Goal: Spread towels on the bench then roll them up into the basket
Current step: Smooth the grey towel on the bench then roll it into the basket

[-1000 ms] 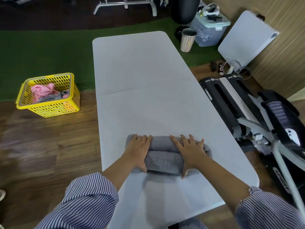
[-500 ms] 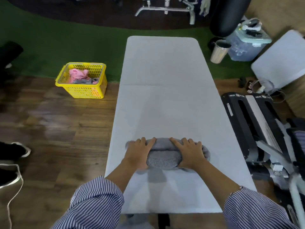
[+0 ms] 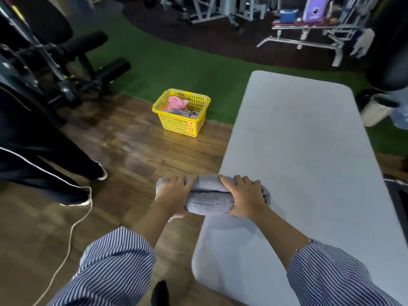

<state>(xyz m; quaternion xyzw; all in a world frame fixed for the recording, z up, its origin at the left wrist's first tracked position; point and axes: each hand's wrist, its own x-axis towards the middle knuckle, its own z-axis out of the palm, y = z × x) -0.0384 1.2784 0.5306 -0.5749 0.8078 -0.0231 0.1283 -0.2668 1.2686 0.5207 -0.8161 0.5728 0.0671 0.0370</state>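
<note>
A rolled grey towel [image 3: 209, 196] is held in the air across the left edge of the white bench [image 3: 298, 151], half over the wooden floor. My left hand [image 3: 173, 193] grips its left end and my right hand [image 3: 245, 196] grips its right end, fingers curled over the top. A yellow basket [image 3: 182, 124] stands on the floor to the far left of the bench, with a pink towel [image 3: 176, 102] and a grey towel [image 3: 178, 112] inside.
Another person's dark trouser legs and shoes [image 3: 44, 164] stand at the left, by a white cable [image 3: 72, 228] on the floor. Black gym machines [image 3: 55, 58] fill the far left. A cup-shaped bin [image 3: 377, 109] sits right of the bench; weight benches [image 3: 309, 32] stand beyond the green turf.
Both hands have lifted the rolled towel off the bench and carried it left past the bench edge. The view has swung left, bringing the basket nearer the middle.
</note>
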